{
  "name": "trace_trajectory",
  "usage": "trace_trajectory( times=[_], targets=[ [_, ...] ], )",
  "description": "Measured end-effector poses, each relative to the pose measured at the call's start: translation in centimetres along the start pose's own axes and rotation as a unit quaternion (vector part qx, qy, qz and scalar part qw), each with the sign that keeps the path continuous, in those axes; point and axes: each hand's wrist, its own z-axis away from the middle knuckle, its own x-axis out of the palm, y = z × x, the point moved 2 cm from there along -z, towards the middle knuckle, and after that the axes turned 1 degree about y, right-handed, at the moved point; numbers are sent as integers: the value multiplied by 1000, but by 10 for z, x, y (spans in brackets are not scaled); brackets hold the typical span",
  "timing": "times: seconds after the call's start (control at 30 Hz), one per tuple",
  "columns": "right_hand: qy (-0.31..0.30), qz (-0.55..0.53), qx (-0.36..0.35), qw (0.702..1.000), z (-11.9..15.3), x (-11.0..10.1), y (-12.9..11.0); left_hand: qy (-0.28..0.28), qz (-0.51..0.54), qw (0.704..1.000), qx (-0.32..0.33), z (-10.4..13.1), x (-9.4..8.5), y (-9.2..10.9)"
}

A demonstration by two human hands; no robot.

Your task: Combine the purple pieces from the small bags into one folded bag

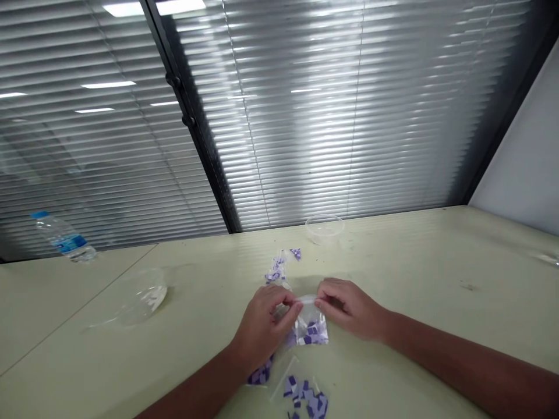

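Clear plastic bag (311, 326) with purple pieces at its bottom hangs between the two hands above the pale tabletop (419, 273), its upper edge running from one grip to the other and its body below the fingertips. Left hand (267, 317) extends forward from the lower left, thumb and curled fingers pinched on the bag's upper left corner; right hand (349, 308) reaches in from the lower right, knuckles up, thumb and forefinger clamped on the upper right corner. Another pouch of purple pieces (305, 398) lies nearer the person, apart from both hands.
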Motion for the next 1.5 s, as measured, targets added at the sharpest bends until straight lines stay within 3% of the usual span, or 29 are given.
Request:
trace_trajectory(
  times=[0.43,0.7,0.93,1.1,1.5],
  targets=[
    [15,-23,60,998,0,0,2,0,9,1000,-6,1,-3,-2],
    [19,-17,33,999,1,0,3,-39,16,999,-21,-1,-1,-1],
    [-3,-12,40,999,3,2,4,-46,-15,999,21,-1,3,-2],
    [-6,14,-5,1000,-1,1,-2,-54,-24,997,57,1,4,0],
    [-18,47,-51,997,-2,2,-1,-63,-10,997,38,1,3,1]
  ],
)
